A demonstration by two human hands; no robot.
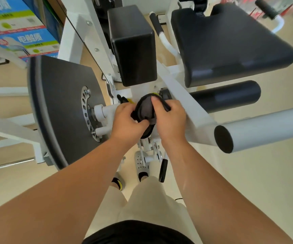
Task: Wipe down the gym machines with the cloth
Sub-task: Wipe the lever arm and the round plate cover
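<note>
A dark grey cloth (145,112) with a black edge is held bunched into an oval between both hands, at the middle of the view, just above the white frame (182,103) of a gym machine. Its long axis runs away from the person: the far end points up the picture toward a black block pad (133,44), and the near end hangs down between the wrists. Whether the cloth touches the frame beneath cannot be told.

The left hand (127,121) is curled round the cloth's left edge, with the thumb pressed into the lower fold. The right hand (171,118) is closed on the right edge, one fingertip laid on the far end of the cloth.

Just left of the hands a white axle is seen entering a large dark grey disc cover (61,106), on which a perforated metal plate (85,113) is bolted. To the right, a black roller pad (226,96) lies crosswise, and a wide black seat pad (226,44) is set above it. A grey tube (265,128) with a black end cap juts in from the right edge, near the right wrist. Blue printed cartons (19,32) are stacked at the upper left. Below the arms, beige shorts (152,199) and a shoe (118,182) are seen over a pale floor.
</note>
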